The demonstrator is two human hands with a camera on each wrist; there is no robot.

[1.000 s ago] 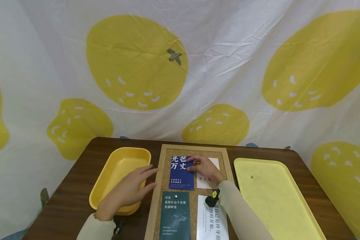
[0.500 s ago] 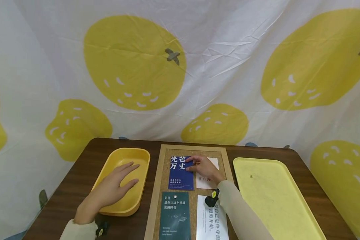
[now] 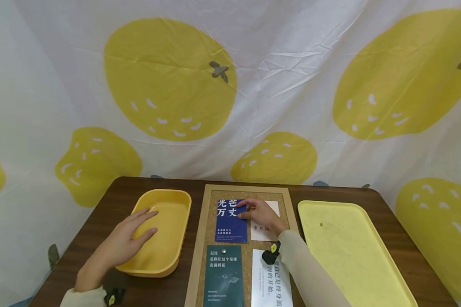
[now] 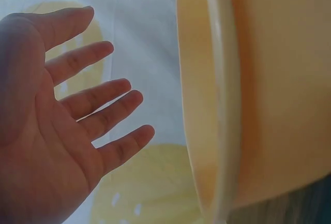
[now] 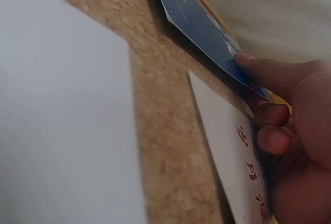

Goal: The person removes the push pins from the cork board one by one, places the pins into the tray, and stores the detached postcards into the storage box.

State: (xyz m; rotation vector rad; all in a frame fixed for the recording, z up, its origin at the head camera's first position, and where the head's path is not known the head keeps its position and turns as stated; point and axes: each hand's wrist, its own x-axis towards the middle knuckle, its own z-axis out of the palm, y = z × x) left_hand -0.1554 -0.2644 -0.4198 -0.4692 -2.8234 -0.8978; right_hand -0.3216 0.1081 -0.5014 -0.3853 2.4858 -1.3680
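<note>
My right hand holds a blue card with white characters by its right edge, over the upper left of a cork board. Thumb and fingers meet at that edge in the right wrist view. Curled fingers lie over a white card with red characters beside it. My left hand reaches over the left side of a yellow-orange tub, fingers spread and holding nothing. In the left wrist view the left hand shows its bare palm, apart from the tub's rim.
Lower on the board lie a green card with a silver pin at its top and a white card with grey characters. A pale yellow tray stands to the right. A lemon-print cloth hangs behind the table.
My left hand has moved left, from the board's left edge to over the tub's left side. The right hand and the blue card have kept their place.
</note>
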